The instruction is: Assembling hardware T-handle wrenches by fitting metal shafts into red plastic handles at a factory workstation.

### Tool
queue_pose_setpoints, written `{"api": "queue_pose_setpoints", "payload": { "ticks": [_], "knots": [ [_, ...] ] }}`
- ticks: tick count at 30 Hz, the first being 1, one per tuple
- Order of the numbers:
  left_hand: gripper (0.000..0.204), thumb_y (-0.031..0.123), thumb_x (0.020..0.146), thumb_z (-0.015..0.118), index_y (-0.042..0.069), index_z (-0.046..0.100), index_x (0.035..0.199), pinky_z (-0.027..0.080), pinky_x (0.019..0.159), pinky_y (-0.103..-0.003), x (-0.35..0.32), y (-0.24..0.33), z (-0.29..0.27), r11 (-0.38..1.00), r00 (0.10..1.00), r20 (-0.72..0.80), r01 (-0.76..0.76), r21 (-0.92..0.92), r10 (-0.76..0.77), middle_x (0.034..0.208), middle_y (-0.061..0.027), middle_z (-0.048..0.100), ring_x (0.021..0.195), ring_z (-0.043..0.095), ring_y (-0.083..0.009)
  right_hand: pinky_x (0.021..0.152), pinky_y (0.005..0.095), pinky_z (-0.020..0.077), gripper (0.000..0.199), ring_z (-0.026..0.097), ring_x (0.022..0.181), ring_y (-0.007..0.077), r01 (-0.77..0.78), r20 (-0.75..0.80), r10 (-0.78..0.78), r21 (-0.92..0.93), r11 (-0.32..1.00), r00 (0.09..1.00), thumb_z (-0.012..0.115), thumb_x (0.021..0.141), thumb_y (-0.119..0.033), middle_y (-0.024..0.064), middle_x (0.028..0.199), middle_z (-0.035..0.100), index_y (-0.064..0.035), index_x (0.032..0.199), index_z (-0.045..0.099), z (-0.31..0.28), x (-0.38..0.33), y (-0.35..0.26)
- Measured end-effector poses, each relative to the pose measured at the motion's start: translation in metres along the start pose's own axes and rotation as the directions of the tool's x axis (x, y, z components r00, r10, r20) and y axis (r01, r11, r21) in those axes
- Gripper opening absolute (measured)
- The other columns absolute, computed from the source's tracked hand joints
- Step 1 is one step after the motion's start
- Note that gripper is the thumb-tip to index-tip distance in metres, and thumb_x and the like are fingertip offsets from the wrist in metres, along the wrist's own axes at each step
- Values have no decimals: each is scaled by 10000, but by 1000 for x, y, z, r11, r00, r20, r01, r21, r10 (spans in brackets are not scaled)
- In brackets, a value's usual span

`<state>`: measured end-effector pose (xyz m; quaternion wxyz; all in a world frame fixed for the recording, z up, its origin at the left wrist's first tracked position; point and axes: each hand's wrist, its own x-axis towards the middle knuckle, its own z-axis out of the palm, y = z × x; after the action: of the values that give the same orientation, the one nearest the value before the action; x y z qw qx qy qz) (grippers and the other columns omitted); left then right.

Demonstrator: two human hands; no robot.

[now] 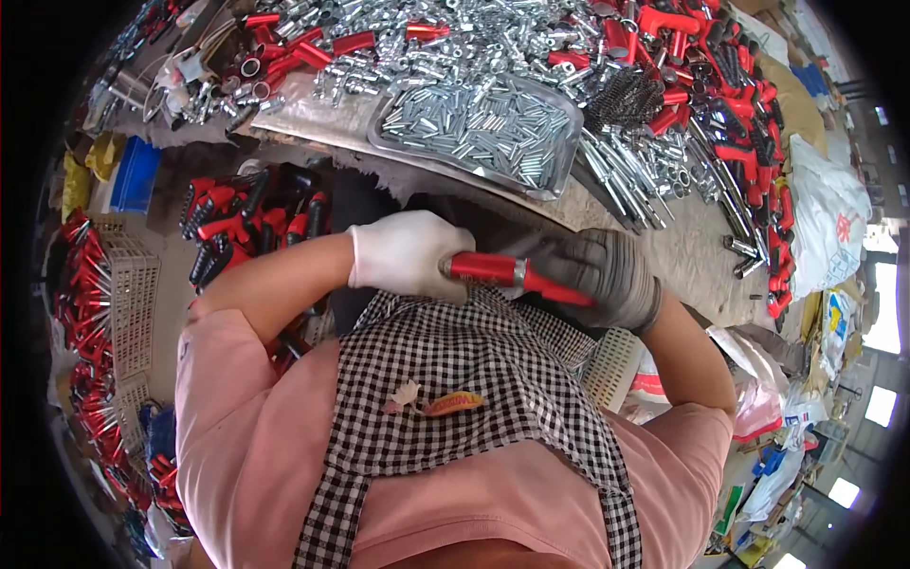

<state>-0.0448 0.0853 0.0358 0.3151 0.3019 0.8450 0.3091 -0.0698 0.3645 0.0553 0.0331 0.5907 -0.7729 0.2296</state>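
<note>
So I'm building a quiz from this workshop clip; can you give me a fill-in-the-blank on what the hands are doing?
1. The left hand wears a ____ glove.
2. The right hand wears a ____ glove.
3. Both hands grip one ____ tube between them.
4. The metal tray on the bench holds small ____ pins.

Missing words: white; grey; red; silver

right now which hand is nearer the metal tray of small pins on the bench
Right. The right hand, in a grey glove, sits just below the tray near its right end, gripping the red tool. The left hand, in a white glove, holds the tool's other end, farther left.
</note>
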Motion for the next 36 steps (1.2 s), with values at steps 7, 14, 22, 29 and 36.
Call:
{"api": "queue_pose_setpoints", "payload": {
  "ticks": [7,14,22,29,36],
  "knots": [
    [189,173,744,755,37,629,780,443,470,-289,-4,-4,1,814,838,545,339,-471,-34,619,-18,586,520,555,-114,668,408,527,230,647,752,320,65,148,-91,168,984,985,647,878,-198,155,784,652,-5,993,696,-2,20,-12],
    [137,164,737,685,54,604,736,505,542,-424,-6,-8,4,910,947,-320,118,397,17,628,-129,599,565,631,-279,630,346,571,478,690,720,192,-561,262,538,641,524,802,668,868,-228,69,868,687,-15,1284,567,35,-2,-12],
    [84,160,754,630,93,603,795,477,463,-385,7,-14,-44,470,607,-398,45,881,688,640,-62,561,549,605,-244,673,262,576,771,662,774,120,-85,392,432,812,-578,812,744,794,-319,164,1048,676,35,1395,416,47,11,-19],
    [271,215,740,689,24,628,922,515,643,-397,-4,1,-50,970,910,386,214,-120,-153,690,-84,648,640,638,-213,548,338,500,680,652,666,228,-184,183,195,-72,980,964,837,682,-329,101,873,682,-94,1274,596,-20,31,-16],
    [313,269,705,758,4,599,757,462,589,-389,-2,14,-40,997,974,223,45,-63,-30,623,-125,596,581,577,-251,557,360,497,530,635,675,252,42,20,-40,-161,986,999,774,701,-299,81,888,660,-107,1178,644,-14,17,-9]
  ]
}}
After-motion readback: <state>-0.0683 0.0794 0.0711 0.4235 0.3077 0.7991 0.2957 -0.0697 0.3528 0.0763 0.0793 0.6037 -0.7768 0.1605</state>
